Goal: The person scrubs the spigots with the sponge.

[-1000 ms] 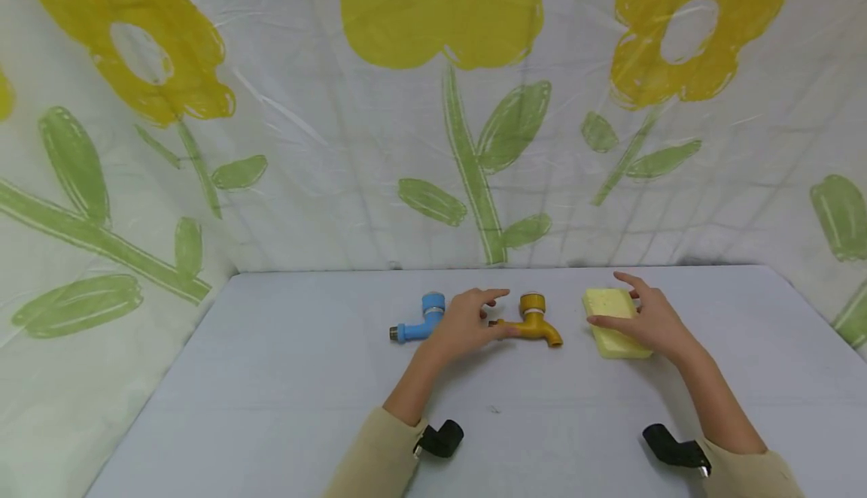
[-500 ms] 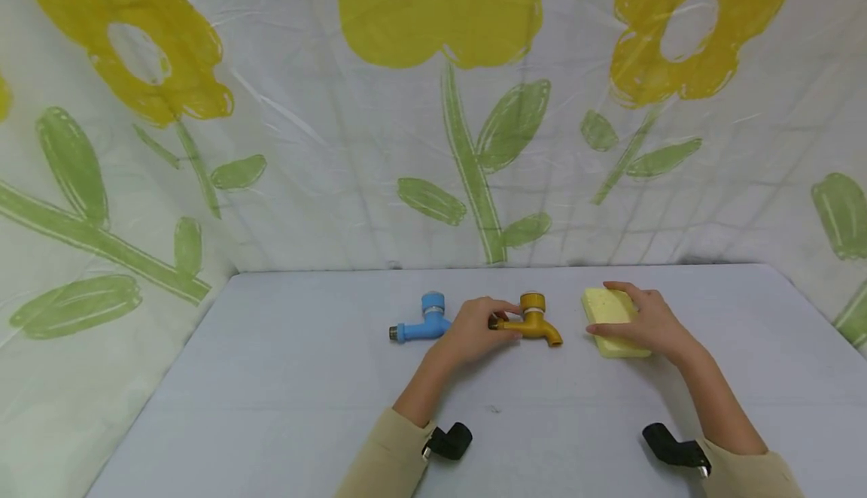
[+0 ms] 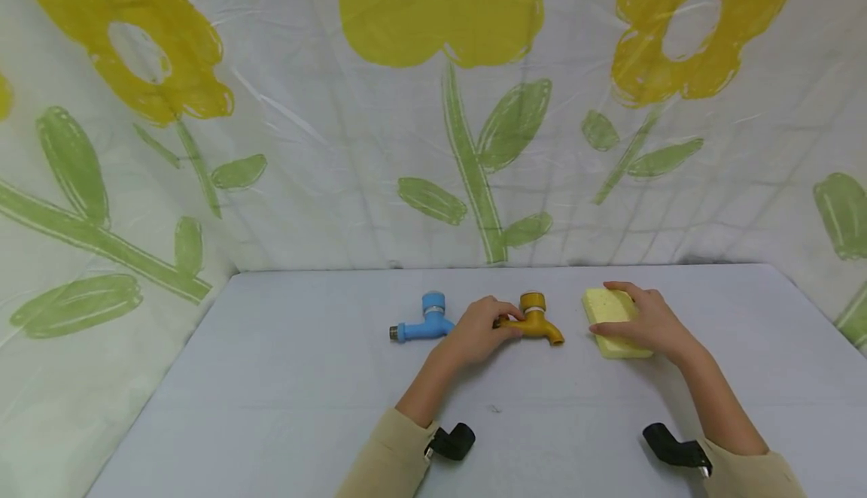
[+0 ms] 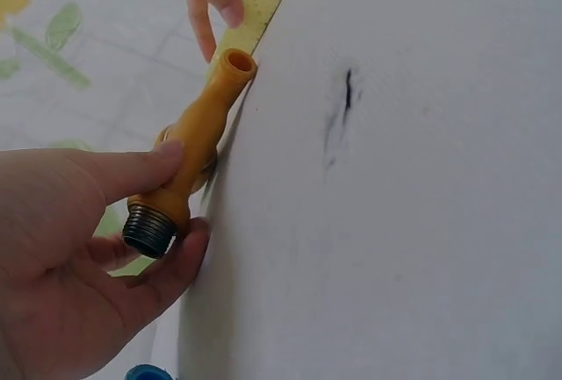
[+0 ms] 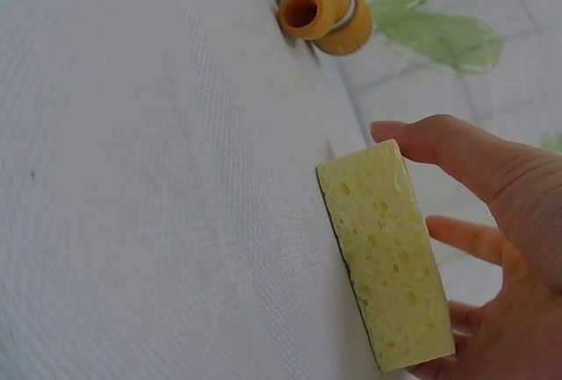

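My left hand (image 3: 479, 330) pinches the yellow tap (image 3: 535, 325) near its threaded end. In the left wrist view the thumb lies across the body of the tap, just behind the dark thread, and the other fingers curl beneath. A pale yellow sponge (image 5: 386, 257) lies flat on the table to the right of it. Around the sponge curves my right hand (image 3: 652, 323), the thumb at its left edge and a finger at its far edge. A blue tap (image 3: 427, 321) lies left of the yellow one, its spout end partly hidden behind my left hand.
All of these lie on a white-covered table (image 3: 271, 378), close to its far edge. Behind rises a white sheet (image 3: 325, 182) printed with yellow flowers. Black camera mounts (image 3: 452, 441) stick out from both sleeves.
My left hand has moved a little right and closed its raised fingers onto the yellow tap. A raised finger of my right hand has come down at the sponge's far edge.
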The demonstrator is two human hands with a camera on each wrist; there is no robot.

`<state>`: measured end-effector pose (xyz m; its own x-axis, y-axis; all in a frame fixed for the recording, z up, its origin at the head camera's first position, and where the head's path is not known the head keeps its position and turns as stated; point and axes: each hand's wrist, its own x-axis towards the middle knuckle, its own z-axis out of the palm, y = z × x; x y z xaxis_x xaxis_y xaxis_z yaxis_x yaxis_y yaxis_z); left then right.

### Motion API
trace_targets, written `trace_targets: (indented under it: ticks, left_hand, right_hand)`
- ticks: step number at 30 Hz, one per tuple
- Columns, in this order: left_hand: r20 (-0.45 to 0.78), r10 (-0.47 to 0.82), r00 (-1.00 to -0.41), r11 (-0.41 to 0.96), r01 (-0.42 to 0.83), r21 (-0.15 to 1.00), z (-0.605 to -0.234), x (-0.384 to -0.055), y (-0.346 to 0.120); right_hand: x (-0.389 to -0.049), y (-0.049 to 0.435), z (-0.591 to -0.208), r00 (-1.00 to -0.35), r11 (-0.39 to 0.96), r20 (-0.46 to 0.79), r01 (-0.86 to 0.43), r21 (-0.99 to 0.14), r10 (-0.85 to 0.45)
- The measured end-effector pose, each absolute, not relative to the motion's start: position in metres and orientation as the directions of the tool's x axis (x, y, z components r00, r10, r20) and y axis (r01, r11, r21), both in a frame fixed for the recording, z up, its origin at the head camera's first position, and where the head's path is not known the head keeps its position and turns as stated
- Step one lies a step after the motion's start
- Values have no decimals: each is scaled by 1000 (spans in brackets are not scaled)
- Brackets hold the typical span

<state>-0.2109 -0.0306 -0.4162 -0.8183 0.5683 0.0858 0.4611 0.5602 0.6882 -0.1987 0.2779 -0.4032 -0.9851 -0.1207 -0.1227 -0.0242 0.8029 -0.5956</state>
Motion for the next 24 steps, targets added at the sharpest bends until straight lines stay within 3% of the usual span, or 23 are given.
trace_targets:
  ticks: [10,17,24]
  left_hand:
    - [-14,532,-847,497,299,815,-415,-212,-32]
    - [-138,577,-805,294,47,955,-415,-213,-36]
    - [-167,561,-810,136,-109,985,-418,-213,-33]
  right_hand:
    - [-196,274,-399,-983,779,-128,-21,-626,-129]
    - [-192,272,-396,-982,754,-122,-27,-656,-142]
    - [-189,266,-391,-983,745,-89,-63,-665,-163]
